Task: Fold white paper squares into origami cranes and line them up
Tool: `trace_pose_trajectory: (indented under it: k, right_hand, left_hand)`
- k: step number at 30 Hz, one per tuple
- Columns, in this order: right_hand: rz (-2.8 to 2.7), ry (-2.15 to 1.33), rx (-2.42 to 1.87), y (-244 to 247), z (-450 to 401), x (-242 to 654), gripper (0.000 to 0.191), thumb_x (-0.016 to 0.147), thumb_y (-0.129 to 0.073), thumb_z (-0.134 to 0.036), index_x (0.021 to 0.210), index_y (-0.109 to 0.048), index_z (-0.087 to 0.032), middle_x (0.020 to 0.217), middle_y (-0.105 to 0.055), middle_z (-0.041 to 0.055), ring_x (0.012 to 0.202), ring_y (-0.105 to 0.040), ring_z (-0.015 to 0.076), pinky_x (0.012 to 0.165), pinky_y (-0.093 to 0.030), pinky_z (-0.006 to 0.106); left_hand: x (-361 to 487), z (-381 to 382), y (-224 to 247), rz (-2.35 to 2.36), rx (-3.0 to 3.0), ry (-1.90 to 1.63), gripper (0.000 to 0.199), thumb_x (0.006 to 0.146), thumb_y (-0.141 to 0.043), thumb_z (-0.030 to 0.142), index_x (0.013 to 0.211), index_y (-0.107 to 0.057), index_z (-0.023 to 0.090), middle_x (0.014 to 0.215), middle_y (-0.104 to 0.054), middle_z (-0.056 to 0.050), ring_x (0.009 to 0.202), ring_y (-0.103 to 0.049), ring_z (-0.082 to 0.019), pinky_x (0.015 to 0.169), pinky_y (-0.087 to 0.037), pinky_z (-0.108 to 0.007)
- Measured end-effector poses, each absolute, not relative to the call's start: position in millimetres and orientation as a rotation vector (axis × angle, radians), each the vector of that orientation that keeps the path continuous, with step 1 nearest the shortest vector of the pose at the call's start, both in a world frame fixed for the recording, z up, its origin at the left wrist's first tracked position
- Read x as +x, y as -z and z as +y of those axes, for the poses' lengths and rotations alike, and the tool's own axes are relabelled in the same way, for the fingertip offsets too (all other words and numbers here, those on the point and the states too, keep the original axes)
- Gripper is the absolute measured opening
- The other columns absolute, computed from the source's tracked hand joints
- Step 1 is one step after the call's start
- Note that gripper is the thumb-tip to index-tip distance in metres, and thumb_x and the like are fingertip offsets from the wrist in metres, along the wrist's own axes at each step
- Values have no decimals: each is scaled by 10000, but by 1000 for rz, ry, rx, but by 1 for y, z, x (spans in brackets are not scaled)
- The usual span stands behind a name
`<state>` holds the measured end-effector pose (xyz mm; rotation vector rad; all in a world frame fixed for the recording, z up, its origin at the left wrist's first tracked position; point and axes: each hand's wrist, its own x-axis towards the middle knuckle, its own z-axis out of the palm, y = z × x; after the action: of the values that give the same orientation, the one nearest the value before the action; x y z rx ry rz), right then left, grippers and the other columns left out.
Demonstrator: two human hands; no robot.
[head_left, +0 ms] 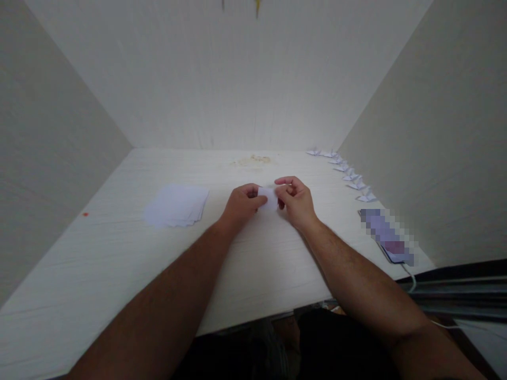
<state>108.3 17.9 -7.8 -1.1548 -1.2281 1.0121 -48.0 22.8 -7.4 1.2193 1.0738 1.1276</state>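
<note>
A small white piece of paper point(270, 198), seemingly folded, is held up between my two hands over the middle of the table. My left hand point(242, 204) pinches its left side, thumb across the front. At its right edge, my right hand point(295, 199) grips with thumb and fingers, the index finger stretched out above. How the paper is folded on its far side is hidden. To the left of my hands lies a loose stack of white paper sheets point(182, 205).
Several white folded paper cranes point(355, 184) stand in a row along the table's right edge. Nearer me lies a phone point(386, 237) with a white cable point(412, 279). Walls enclose the white table point(119, 258) at the back and both sides. A small red spot point(85, 214) is at far left.
</note>
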Motion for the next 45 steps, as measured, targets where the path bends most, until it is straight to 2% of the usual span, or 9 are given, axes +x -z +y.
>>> trace_pose_trajectory:
  k: [3,5,12,18,23,30,33,37,45]
  right_hand:
    - [-1279,-1036,-1050,6,17,109,247,679,-693,-343,891,-640,-229,685,-634,-38,592,-566,111,519,-449,238]
    - [-1355,-1047,-1035,5,16,110,232,676,-706,-330,879,-669,-224,714,-640,-28,608,-563,108,550,-476,251]
    - [-1470,-1121,-1029,6,14,115,286,667,-765,-315,933,-737,-213,741,-626,-25,609,-536,94,578,-475,261]
    - [-1487,-1098,-1088,6,14,115,283,689,-769,-368,920,-747,-205,689,-626,-31,560,-514,86,562,-468,261]
    - [-1489,-1046,-1063,9,15,114,245,743,-742,-401,885,-744,-200,677,-667,-5,587,-562,109,555,-480,260]
    - [-1475,-1024,-1058,11,18,115,297,769,-727,-482,771,-636,-200,614,-646,-18,508,-550,99,494,-449,239]
    - [-1476,-1022,-1078,9,17,115,299,782,-711,-479,752,-601,-203,561,-595,-40,473,-515,90,459,-396,224]
    - [-1504,-1006,-1129,6,16,115,291,785,-704,-464,731,-589,-202,531,-548,-55,464,-473,82,443,-344,217]
    - [-1453,-1031,-1141,7,18,114,251,730,-744,-405,724,-605,-197,560,-605,-36,478,-517,87,459,-393,218]
  left_hand:
    - [-49,26,9,1038,1000,-1214,215,575,-761,246,740,-645,171,658,-608,17,521,-479,-80,471,-326,-208]
    - [-50,27,9,1017,961,-1221,213,563,-767,236,721,-642,167,653,-601,12,525,-479,-78,465,-318,-206]
    - [-52,26,4,973,909,-1215,168,561,-756,216,657,-627,167,658,-600,0,559,-508,-85,466,-327,-206]
    - [-53,27,4,970,914,-1224,158,566,-745,226,668,-642,164,664,-613,-12,561,-516,-93,470,-334,-214]
    - [-51,28,7,986,937,-1198,201,558,-743,218,735,-679,148,662,-639,-18,556,-529,-95,478,-342,-214]
    - [-51,27,9,968,1067,-1147,236,554,-749,229,757,-661,149,574,-586,35,471,-471,-81,445,-314,-223]
    - [-53,25,8,1051,1250,-1066,183,591,-730,231,738,-648,158,508,-545,50,438,-433,-78,432,-276,-224]
    - [-54,23,7,1105,1357,-1024,149,683,-701,299,706,-631,169,487,-531,46,440,-439,-83,439,-288,-222]
    - [-54,23,5,1096,1296,-999,179,674,-723,322,669,-636,165,499,-538,33,439,-458,-79,431,-300,-209]
